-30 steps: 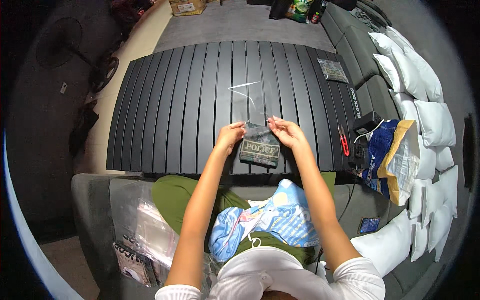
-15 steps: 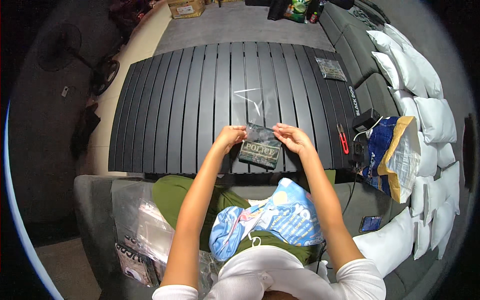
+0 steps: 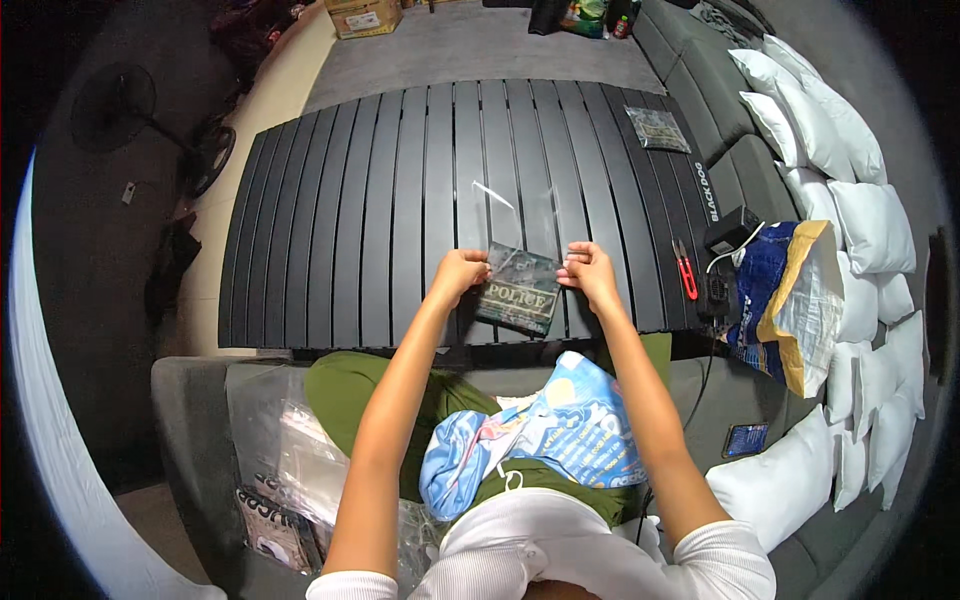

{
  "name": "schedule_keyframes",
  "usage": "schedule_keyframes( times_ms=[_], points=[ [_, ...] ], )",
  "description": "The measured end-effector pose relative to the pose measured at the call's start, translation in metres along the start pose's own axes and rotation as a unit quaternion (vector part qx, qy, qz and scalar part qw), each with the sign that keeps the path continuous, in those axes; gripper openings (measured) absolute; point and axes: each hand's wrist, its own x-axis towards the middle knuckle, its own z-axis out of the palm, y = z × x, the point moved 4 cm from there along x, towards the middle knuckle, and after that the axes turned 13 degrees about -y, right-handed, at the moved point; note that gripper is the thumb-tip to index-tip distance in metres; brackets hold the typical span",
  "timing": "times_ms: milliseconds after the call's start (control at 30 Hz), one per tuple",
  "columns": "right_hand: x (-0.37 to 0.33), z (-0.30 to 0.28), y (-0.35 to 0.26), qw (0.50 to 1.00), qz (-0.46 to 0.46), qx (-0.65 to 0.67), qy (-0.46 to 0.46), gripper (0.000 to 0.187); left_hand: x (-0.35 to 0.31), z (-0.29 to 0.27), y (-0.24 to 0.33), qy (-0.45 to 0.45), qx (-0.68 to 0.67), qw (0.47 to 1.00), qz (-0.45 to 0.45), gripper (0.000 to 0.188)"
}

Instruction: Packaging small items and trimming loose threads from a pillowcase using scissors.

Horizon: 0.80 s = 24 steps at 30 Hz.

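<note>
Clear, thin plastic bag (image 3: 520, 215) is lying on the black slatted tabletop (image 3: 340, 230), its glossy far part stretching away from the person and catching a white streak of light. At its near end, a dark, camouflage-patterned square piece with pale gold lettering (image 3: 520, 302) is resting near the tabletop's front edge, slightly turned, between the person's 2 hands; how far inside the bag it is sitting, I cannot tell.

The left hand (image 3: 464, 275) is keeping its fingertips narrow, pinching at the left edge of the bag beside the dark piece's upper corner. The right hand (image 3: 590, 275) is holding its thumb and fingers slightly apart at the right edge; whether these fingertips are gripping the plastic, I cannot tell.

To the right, red-handled metal snips (image 3: 686, 273) are lying on the tabletop, near a black box-shaped device with a white cable (image 3: 732, 231). At the far right corner, a flat packet in clear plastic (image 3: 657, 129) is resting on the slats. A light-blue printed cloth (image 3: 535, 440) is lying across the person's lap, and plump white pillows (image 3: 870, 228) are piling up along the grey seat on the right.
</note>
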Motion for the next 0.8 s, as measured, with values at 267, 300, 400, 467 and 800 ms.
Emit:
schedule_keyframes(
  times_ms=[267, 300, 400, 467, 800],
  points=[
    [-0.002, 0.005, 0.007, 0.986, -0.04, -0.154, 0.041, 0.016, -0.023, 0.007, 0.008, 0.186, 0.302, 0.93, 0.099, 0.034],
    [-0.004, 0.0, 0.007, 0.984, -0.045, -0.165, 0.055, 0.015, -0.04, 0.025, 0.024, 0.269, 0.46, 0.832, 0.155, 0.033],
    [-0.004, -0.002, 0.007, 0.98, -0.055, -0.179, 0.065, 0.014, -0.074, 0.06, 0.039, 0.17, 0.488, 0.786, 0.34, 0.025],
    [-0.002, -0.001, 0.008, 0.98, -0.057, -0.181, 0.064, 0.013, -0.088, 0.082, 0.026, 0.022, 0.537, 0.763, 0.359, 0.033],
    [-0.005, 0.004, 0.006, 0.954, -0.13, -0.26, 0.073, 0.009, -0.076, 0.098, -0.02, -0.007, 0.599, 0.73, 0.329, 0.057]
  ],
)
